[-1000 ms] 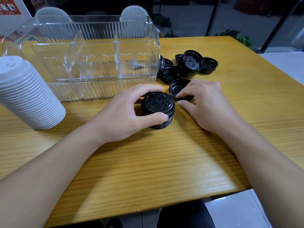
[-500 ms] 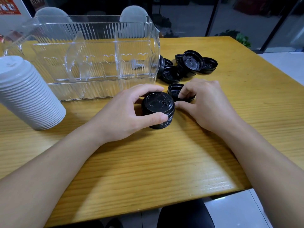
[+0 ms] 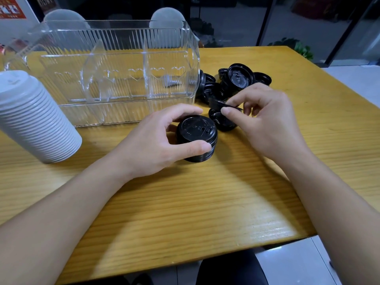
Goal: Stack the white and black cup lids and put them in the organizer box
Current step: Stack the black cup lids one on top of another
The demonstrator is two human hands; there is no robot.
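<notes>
My left hand point(image 3: 152, 145) grips a short stack of black cup lids point(image 3: 196, 138) standing on the wooden table point(image 3: 185, 212), thumb in front and fingers behind. My right hand point(image 3: 265, 124) pinches a single black lid point(image 3: 216, 103) by its rim, lifted and tilted just above another black lid point(image 3: 223, 121) lying upturned on the table. Loose black lids point(image 3: 238, 79) lie piled further back. A tall stack of white lids point(image 3: 30, 118) stands tilted at the left. The clear ribbed organizer box point(image 3: 115, 95) sits behind my left hand, and I see no lids in it.
The box has clear dividers point(image 3: 147, 79) that split it into compartments. Two chair backs point(image 3: 166, 17) show beyond the table's far edge. The table's near edge runs just above a dark seat point(image 3: 230, 268), and tiled floor lies to the right.
My right hand has lifted one black lid off the table and tilted it up; a second lid stays below it. My left hand keeps its hold on the black stack.
</notes>
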